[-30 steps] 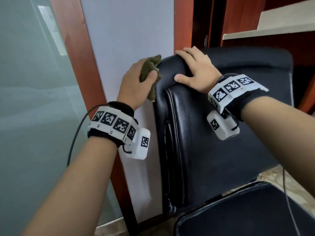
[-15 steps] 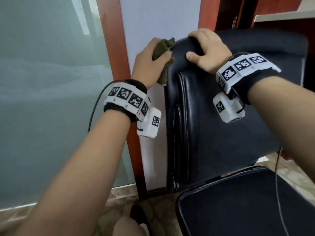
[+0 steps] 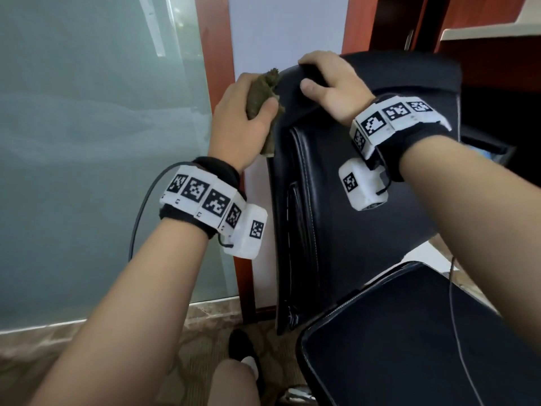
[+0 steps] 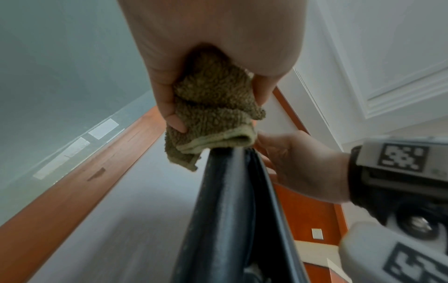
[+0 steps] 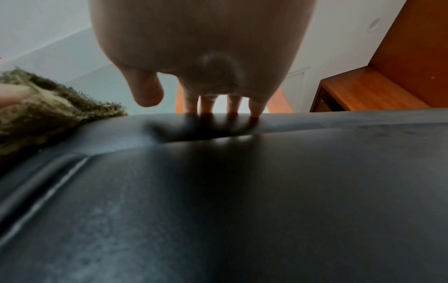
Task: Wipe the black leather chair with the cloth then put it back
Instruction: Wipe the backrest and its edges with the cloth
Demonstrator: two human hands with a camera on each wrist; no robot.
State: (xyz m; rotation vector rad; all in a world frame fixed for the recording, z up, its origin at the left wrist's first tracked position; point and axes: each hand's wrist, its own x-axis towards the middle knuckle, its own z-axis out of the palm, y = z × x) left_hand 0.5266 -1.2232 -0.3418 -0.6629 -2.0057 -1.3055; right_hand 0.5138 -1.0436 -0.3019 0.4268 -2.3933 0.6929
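Cloth [image 4: 213,107], an olive terry rag, sits bunched in the left hand [image 3: 237,124], whose fingers and thumb curl round it at the upper left corner of the black leather chair [image 3: 351,230], pressing it against the narrow side edge of the backrest. It looks soft, light and limp: a hemmed corner hangs free below the fist in the left wrist view, so it will fold and trail rather than keep a shape. Gathering it into a pad in the palm, as here, seems the sensible hold, since a loose pinch would likely let it drag or slip out on a stroke. Just beyond, the right hand [image 3: 330,83] lies over the top edge of the backrest, fingers bent over the rim and thumb resting on the front face, gripping the chair to steady it; the right wrist view shows the fingertips [image 5: 254,111] dug into a dent in the padding. Leather here looks smooth and slightly glossy, padded and yielding, with stitched seams where dust could collect; the rag should glide easily over it. The chair itself appears heavy and stiff in frame. Behind it stand a white wall panel [image 3: 281,33], wooden trim and frosted glass [image 3: 87,142].
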